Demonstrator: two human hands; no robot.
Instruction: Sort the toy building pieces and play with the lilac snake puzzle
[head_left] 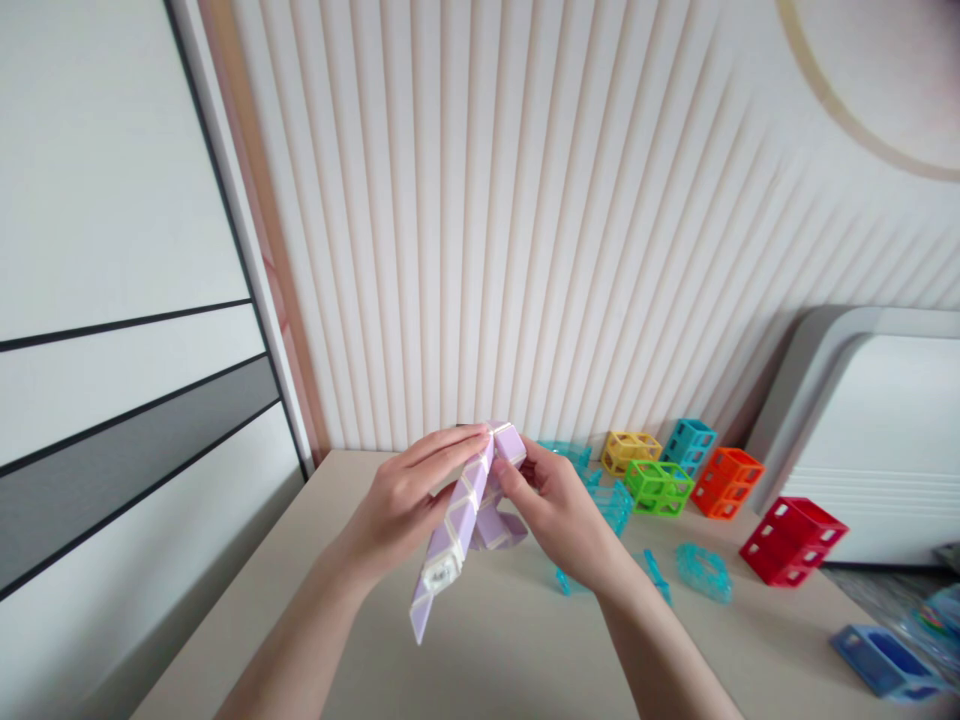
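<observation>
A purple and white segmented piece (463, 510), like a folding snake puzzle, is held above the table between both hands. Its long part slants down toward the viewer and ends in a pointed tip; a shorter part bends off to the right. My left hand (409, 495) grips the long part from the left, fingers along its upper end. My right hand (551, 500) holds the upper right part, with the thumb against it and the other fingers mostly hidden behind.
On the table (300, 570), to the right, stand yellow (630, 453), green (658, 487), teal (688, 445), orange (727, 482), red (793, 541) and blue (885, 662) open-sided blocks. Clear teal pieces (703, 572) lie beside them. A ribbed wall (450, 220) rises behind.
</observation>
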